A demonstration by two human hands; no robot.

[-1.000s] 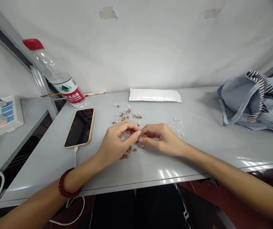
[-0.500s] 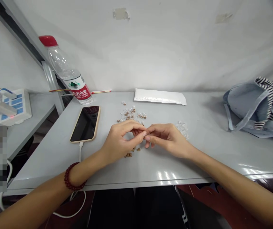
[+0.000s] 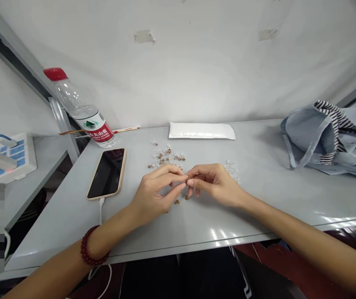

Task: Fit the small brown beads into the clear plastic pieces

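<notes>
My left hand [image 3: 155, 189] and my right hand [image 3: 213, 182] meet at their fingertips above the table [image 3: 259, 207]. Both are pinched closed around something tiny; a brown bit like a small cork [image 3: 187, 181] shows at the right fingertips, the rest being covered by fingers. Behind my left hand lie several tiny clear bottles with brown corks [image 3: 164, 154]. A few loose corks [image 3: 177, 202] rest below the hands, partly hidden. Just past my right hand is a cluster of tiny clear bottles [image 3: 232, 168] with no corks visible.
A white packet [image 3: 201, 131] lies by the wall. To the left are a phone [image 3: 107, 173] with a cable, a red-capped water bottle [image 3: 84, 114] and a thin stick-shaped packet [image 3: 128, 129]. A blue cloth bag [image 3: 305, 133] is at the right; a power strip [image 3: 17, 158] sits far left.
The view has tilted and shifted slightly, so the table things appear lower and further left. My hands stay together, fingertips slightly readjusted, with a brown bit now showing between them.
</notes>
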